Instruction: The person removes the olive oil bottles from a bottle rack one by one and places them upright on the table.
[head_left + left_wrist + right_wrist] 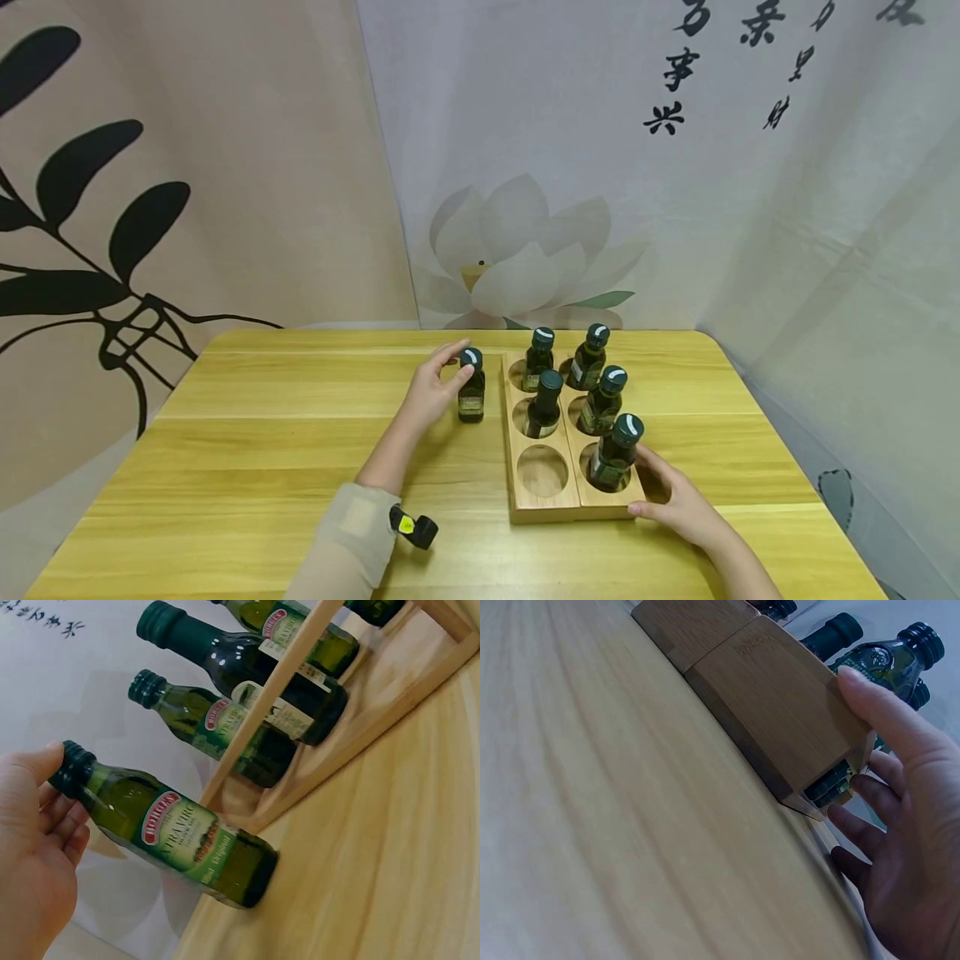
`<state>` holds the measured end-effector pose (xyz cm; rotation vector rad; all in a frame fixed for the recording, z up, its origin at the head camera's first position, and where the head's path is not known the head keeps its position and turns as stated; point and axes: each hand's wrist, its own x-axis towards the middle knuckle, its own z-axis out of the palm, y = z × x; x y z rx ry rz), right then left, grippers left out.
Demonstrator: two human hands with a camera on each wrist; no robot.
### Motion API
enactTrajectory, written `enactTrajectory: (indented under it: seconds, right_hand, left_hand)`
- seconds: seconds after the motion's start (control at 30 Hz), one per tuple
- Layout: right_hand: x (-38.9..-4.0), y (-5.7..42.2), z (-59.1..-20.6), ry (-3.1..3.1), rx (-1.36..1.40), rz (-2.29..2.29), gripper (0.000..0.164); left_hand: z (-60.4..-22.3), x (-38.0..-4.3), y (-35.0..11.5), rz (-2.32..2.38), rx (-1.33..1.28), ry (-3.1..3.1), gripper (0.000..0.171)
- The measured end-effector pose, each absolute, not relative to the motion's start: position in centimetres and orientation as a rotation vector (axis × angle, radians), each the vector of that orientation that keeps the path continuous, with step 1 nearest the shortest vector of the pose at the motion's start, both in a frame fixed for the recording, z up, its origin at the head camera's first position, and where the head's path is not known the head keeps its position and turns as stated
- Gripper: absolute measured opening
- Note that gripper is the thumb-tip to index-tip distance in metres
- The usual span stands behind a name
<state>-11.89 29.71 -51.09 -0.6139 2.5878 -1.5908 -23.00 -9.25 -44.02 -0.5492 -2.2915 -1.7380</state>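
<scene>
My left hand [431,385] pinches the dark cap of a small green olive oil bottle [471,398] between thumb and fingers. The bottle is upright, left of a wooden bottle rack [525,492], its base at the tabletop. Its label [180,832] faces the left wrist camera. Round holes in two columns fill the rack's top; several similar bottles [603,400] stand in them, and the front left hole [542,472] holds none. My right hand [678,504] grips the rack's near right corner, thumb on the front face and fingers round the side, close beside the front right bottle [615,454].
The rack stands on a light wooden table [247,450], which reaches well out to the left. Behind the table hangs a printed cloth backdrop [300,167] with leaves, a lotus and black characters. A black strap device [414,527] sits on the left wrist.
</scene>
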Motion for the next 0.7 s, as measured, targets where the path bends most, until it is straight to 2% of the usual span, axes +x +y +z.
enactTrajectory:
  seconds: [0.3,0.53,0.7]
  right_hand:
    - [-11.8,29.6,-51.0,2.588,-0.590,-1.597,0.083]
    - [-11.8,29.5,-50.9,2.583,-0.574,-1.586,0.082]
    - [-11.7,29.5,-50.9,2.598,-0.584,-1.588,0.083]
  left_hand:
    - [-42.0,-22.8,-9.0,-1.669,-0.640,-2.173,0.047]
    - [-37.6,-19.3,-7.6,-1.708,-0.639,-2.139,0.047]
    - [-36.8,-18.3,-6.4,-1.736,-0.678,-2.083,0.046]
